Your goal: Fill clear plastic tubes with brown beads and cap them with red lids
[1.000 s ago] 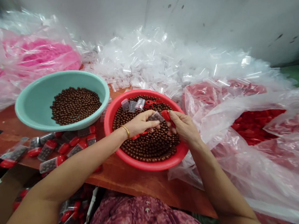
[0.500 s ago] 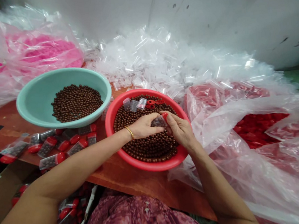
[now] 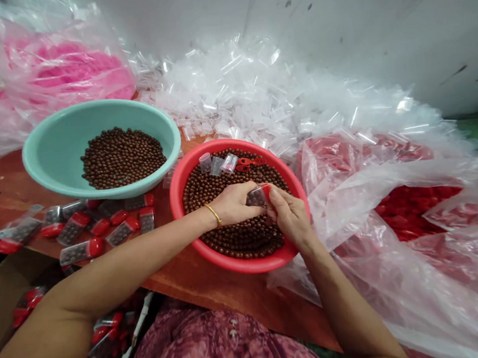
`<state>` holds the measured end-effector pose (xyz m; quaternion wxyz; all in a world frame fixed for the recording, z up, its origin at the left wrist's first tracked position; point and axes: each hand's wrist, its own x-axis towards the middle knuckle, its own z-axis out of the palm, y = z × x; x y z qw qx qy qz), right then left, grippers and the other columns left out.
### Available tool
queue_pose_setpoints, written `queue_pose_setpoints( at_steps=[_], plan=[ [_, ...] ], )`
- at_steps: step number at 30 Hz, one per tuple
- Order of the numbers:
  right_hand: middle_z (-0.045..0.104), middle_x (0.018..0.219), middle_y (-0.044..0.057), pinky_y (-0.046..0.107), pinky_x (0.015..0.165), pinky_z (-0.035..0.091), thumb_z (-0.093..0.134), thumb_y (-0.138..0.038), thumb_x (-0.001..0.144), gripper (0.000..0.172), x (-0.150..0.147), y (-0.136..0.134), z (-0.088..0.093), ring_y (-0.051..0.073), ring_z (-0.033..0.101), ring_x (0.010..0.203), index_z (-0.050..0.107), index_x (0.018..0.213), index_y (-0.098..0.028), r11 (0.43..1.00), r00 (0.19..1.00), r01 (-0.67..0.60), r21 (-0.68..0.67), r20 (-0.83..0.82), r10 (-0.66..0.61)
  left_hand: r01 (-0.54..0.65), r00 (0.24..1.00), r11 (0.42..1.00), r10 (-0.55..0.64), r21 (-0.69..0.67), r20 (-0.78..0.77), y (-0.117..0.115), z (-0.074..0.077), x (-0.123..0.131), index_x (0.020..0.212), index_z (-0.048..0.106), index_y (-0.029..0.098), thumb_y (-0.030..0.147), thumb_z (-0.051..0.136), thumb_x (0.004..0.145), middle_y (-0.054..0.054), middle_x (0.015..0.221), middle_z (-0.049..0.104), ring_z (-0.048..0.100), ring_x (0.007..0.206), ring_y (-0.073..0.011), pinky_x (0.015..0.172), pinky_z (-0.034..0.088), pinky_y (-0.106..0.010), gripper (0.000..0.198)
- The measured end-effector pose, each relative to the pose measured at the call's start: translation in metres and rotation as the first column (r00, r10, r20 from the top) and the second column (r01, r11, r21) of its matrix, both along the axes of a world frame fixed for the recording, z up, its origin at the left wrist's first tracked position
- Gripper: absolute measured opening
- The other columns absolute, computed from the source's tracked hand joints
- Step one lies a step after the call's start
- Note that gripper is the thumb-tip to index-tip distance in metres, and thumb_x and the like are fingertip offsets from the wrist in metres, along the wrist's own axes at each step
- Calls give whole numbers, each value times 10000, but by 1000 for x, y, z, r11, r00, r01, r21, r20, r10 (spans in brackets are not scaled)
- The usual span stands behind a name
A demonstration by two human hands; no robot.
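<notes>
Centre frame, left grip (image 3: 233, 204) and right grip (image 3: 290, 216) clamped on clear bead tube (image 3: 256, 198) above red basin (image 3: 249, 262); seemingly capping; next calls for seating red cap (image 3: 266, 190) firmly.

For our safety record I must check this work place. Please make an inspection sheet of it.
Surface: wooden table, reddish brown.
Job's things: clear tube with brown balls and a red cap, above red bowl full of balls.
Hands: left hand holds the tube; right hand pinches the cap.
Clutter: filled tubes on the table, green bowl, heap of clear tubes, bag of red caps, bag of pink pieces.
Cables: nothing seen.
Surroundings: white wall.
</notes>
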<state>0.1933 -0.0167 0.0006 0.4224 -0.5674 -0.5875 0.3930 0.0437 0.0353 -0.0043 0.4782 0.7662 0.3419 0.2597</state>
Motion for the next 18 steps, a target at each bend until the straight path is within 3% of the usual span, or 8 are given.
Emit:
queue_pose_setpoints(
  at_steps=[4,12,15,18],
  plan=[
    [320,461,-56,230,378,289,438,-636,820,446,1,-2,4,89,301,401,581,773,-215,999,1000,-16,-40,0,16,-27,1000,999,27,-19,-4,-2,3,0,725,541,148,298,614,670,36,663,525,481,631,-110,594,376,-224,176],
    [358,461,-55,237,392,314,422,-579,858,425,-2,-4,-1,97,326,396,635,931,-218,1000,1000,5,-14,28,-5,-37,997,998,40,49,-71,-1,7,-2,677,531,159,191,580,608,42,610,521,475,586,-103,537,349,-202,91],
    [516,565,-14,253,448,388,412,-520,884,395,-5,-4,-5,132,470,489,643,1035,-239,996,992,47,78,115,-55,-68,993,995,76,76,-94,-2,9,-2,710,557,155,200,576,616,29,636,556,494,602,-113,551,359,-211,106],
    [650,770,23,295,591,483,413,-479,891,386,-6,-5,-8,190,608,711,623,1132,-264,988,975,39,150,213,-71,-103,986,989,116,102,-123,-4,8,-2,695,559,157,209,574,620,26,618,559,478,569,-111,543,354,-218,93]
  ],
)
